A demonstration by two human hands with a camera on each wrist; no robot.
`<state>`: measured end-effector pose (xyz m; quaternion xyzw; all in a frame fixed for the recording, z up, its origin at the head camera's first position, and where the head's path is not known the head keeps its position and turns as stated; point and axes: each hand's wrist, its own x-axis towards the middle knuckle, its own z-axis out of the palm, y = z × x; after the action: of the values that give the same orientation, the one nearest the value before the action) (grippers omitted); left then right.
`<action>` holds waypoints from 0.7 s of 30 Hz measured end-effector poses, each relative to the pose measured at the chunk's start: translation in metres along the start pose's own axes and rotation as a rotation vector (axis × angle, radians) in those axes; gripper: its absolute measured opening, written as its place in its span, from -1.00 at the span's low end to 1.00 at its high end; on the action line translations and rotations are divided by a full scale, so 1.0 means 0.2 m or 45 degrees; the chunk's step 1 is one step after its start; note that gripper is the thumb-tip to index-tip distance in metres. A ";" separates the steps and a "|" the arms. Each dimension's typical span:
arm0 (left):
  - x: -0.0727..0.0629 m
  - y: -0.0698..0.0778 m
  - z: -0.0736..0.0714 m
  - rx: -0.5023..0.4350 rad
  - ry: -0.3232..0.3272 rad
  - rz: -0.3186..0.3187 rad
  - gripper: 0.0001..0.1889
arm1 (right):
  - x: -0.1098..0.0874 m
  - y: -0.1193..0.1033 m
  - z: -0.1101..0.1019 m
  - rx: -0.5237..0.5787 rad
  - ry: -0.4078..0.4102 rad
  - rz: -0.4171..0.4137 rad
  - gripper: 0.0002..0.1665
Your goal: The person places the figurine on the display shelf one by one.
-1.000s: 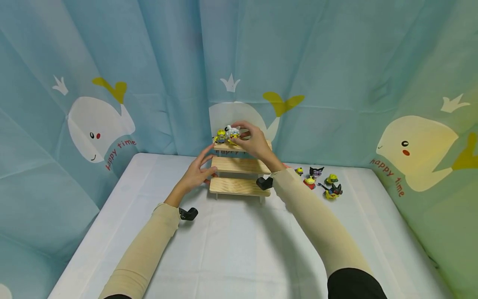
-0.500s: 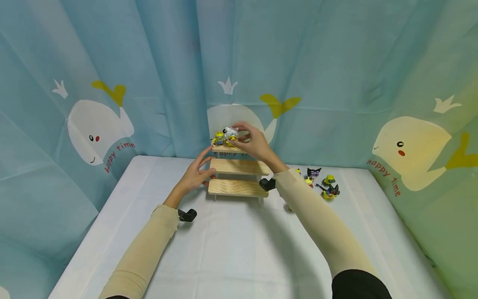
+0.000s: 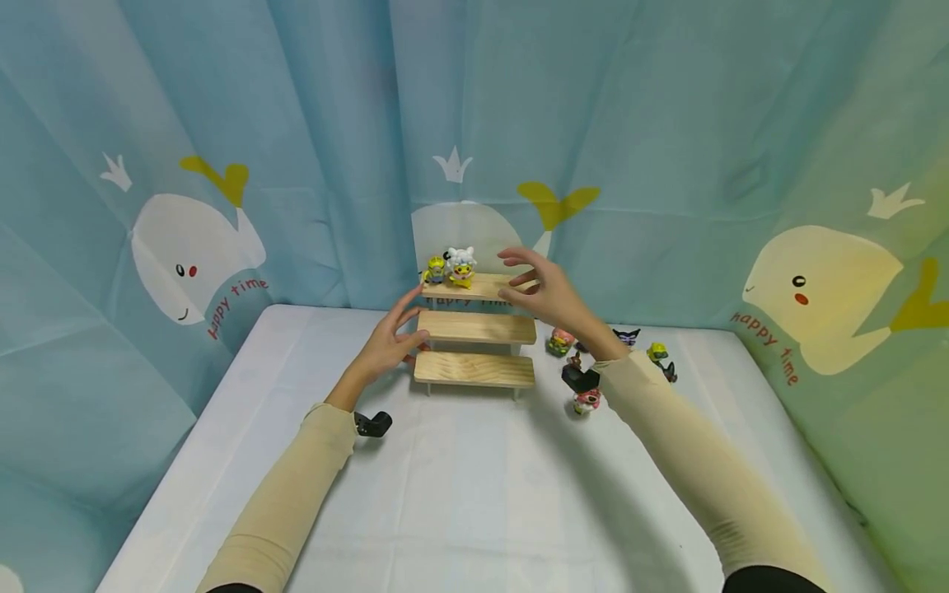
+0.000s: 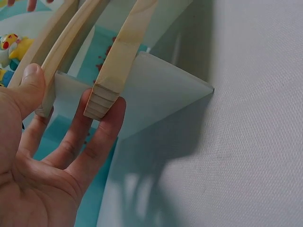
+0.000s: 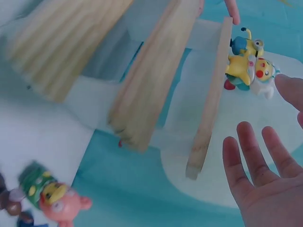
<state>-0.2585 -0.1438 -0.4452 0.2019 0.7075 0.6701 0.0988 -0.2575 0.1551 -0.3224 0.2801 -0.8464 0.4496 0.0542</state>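
Note:
A three-tier wooden display stand [image 3: 478, 328] with pale supports stands at the back of the table. My left hand [image 3: 384, 344] holds its left end; in the left wrist view the thumb [image 4: 32, 78] and fingers [image 4: 102, 130] lie around the board ends. On the top tier, toward the left, stand a minion figurine [image 3: 435, 270] and a yellow figurine in a white fluffy hood [image 3: 461, 268]. My right hand [image 3: 549, 290] is apart from them, near the top tier's right end, fingers spread and holding nothing. The right wrist view shows the hooded figurine [image 5: 262, 73] beyond its fingertips.
Right of the stand, several figurines lie on the table: a pink-and-green one [image 3: 560, 342], a pink one [image 3: 586, 402], a dark-eared one [image 3: 626, 337] and a yellow-green one [image 3: 656, 352]. The right forearm partly covers this group. A blue whale-print curtain [image 3: 334, 206] hangs behind.
My right hand has let go of the white-hooded figurine, which now stands on the top tier, and has moved right with its fingers opened. The left hand stays at the stand.

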 end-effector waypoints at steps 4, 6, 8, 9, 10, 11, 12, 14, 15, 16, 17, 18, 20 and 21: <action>0.01 -0.03 -0.02 0.007 0.005 0.001 -0.16 | -0.09 -0.03 -0.03 -0.004 -0.005 -0.018 -0.36; 0.02 -0.06 -0.03 0.023 0.017 0.013 -0.16 | -0.12 -0.03 -0.04 -0.003 -0.008 -0.034 -0.37; 0.04 -0.10 -0.04 0.039 0.028 0.021 -0.16 | -0.15 -0.01 -0.05 -0.009 -0.008 -0.051 -0.37; 0.04 -0.12 -0.04 0.047 0.033 0.024 -0.16 | -0.17 0.00 -0.05 -0.016 -0.006 -0.057 -0.37; 0.04 -0.13 -0.05 0.052 0.037 0.026 -0.16 | -0.18 0.02 -0.05 -0.019 -0.004 -0.060 -0.37; 0.05 -0.13 -0.05 0.059 0.042 0.026 -0.17 | -0.19 0.05 -0.05 -0.023 0.000 -0.063 -0.36; 0.05 -0.14 -0.05 0.066 0.046 0.024 -0.17 | -0.20 0.07 -0.05 -0.025 0.003 -0.068 -0.35; 0.05 -0.14 -0.04 0.078 0.051 0.022 -0.18 | -0.23 0.13 -0.05 -0.037 0.007 -0.076 -0.33; 0.05 -0.14 -0.04 0.080 0.050 0.021 -0.18 | -0.24 0.16 -0.06 -0.041 0.007 -0.078 -0.33; 0.05 -0.13 -0.04 0.082 0.048 0.022 -0.18 | -0.25 0.18 -0.06 -0.046 0.006 -0.078 -0.33; 0.05 -0.13 -0.03 0.085 0.046 0.024 -0.18 | -0.27 0.20 -0.07 -0.051 0.005 -0.079 -0.33; 0.05 -0.13 -0.03 0.086 0.042 0.026 -0.18 | -0.28 0.22 -0.07 -0.056 0.004 -0.081 -0.32; 0.05 -0.13 -0.03 0.084 0.039 0.030 -0.18 | -0.32 0.23 -0.08 -0.059 0.000 -0.076 -0.33; 0.05 -0.13 -0.03 0.083 0.038 0.031 -0.18 | -0.33 0.24 -0.09 -0.061 -0.001 -0.068 -0.33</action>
<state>-0.2736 -0.1449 -0.4686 0.2036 0.7278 0.6508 0.0733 -0.2293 0.2181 -0.3692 0.3016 -0.8491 0.4276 0.0726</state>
